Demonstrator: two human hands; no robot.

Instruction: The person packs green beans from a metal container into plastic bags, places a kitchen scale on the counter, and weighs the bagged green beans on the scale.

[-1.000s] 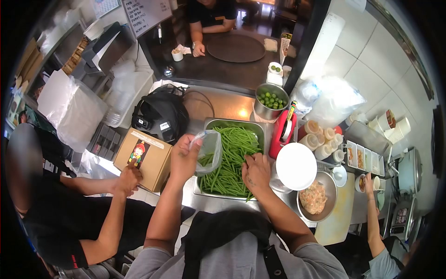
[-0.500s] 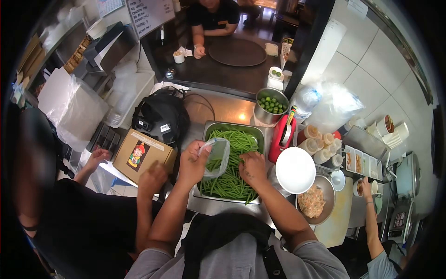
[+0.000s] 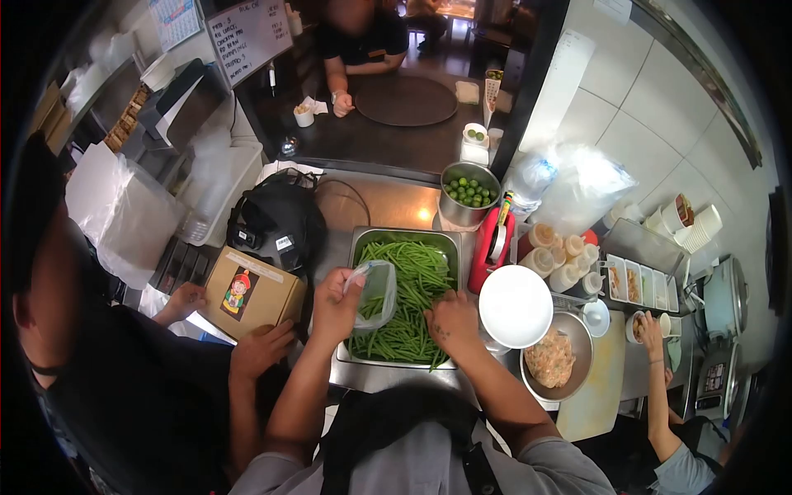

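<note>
A clear plastic bag (image 3: 379, 290) hangs by its rim from the closed fingers of my left hand (image 3: 337, 305), its mouth held out over a metal pan (image 3: 356, 247). Long green beans (image 3: 404, 262) fill that pan, and some show through the bag. My right hand (image 3: 454, 323) is at the pan's right side, its fingers curled down around green beans; the fingertips are partly hidden among them.
Left, a co-worker's hands touch a cardboard box (image 3: 252, 290) beside a black bag (image 3: 276, 219). Right stand a red tape dispenser (image 3: 492, 247), white plate (image 3: 516, 307), bowl of mixed filling (image 3: 550, 359) and pot of green citrus (image 3: 469, 191). Another worker's hand (image 3: 650, 332) holds a cup.
The view has shifted slightly. My right hand has moved a little lower along the beans, while my left still holds the bag. The left co-worker's hands have come onto the cardboard box.
</note>
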